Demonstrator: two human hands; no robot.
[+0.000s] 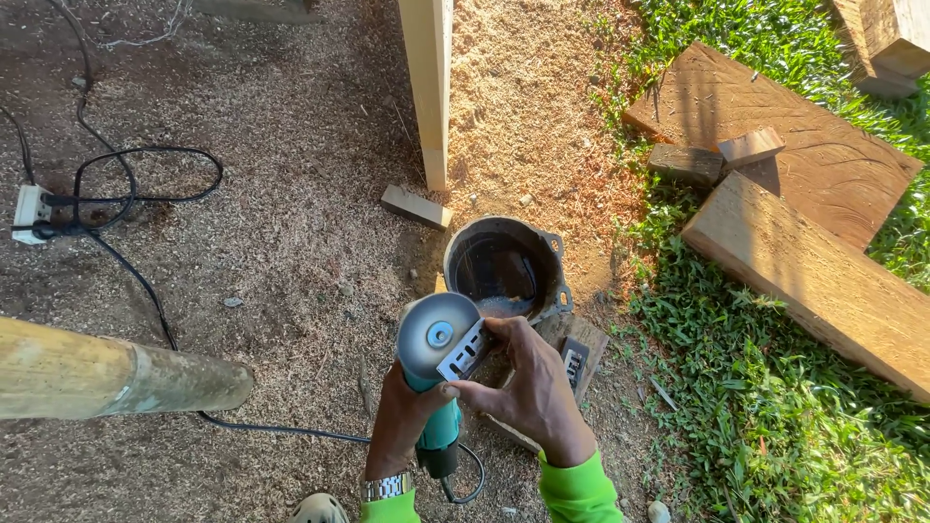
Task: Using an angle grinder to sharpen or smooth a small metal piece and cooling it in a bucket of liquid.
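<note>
The left hand (402,412) is wrapped tight around the teal body of an angle grinder (438,368), held upright with its grey disc (434,334) facing up, low in the middle of the view. The right hand (528,387), at three o'clock of the disc, pinches a small metal wrench (465,351) against the disc's hub. A black round pot (504,266) sits on the sawdust ground (291,242) at one o'clock of the disc; the power cord (145,281) runs to a socket block (31,213) at ten o'clock. If that cord is live, a bumped switch could spin the disc under the fingers; the wrench could also slip off.
</note>
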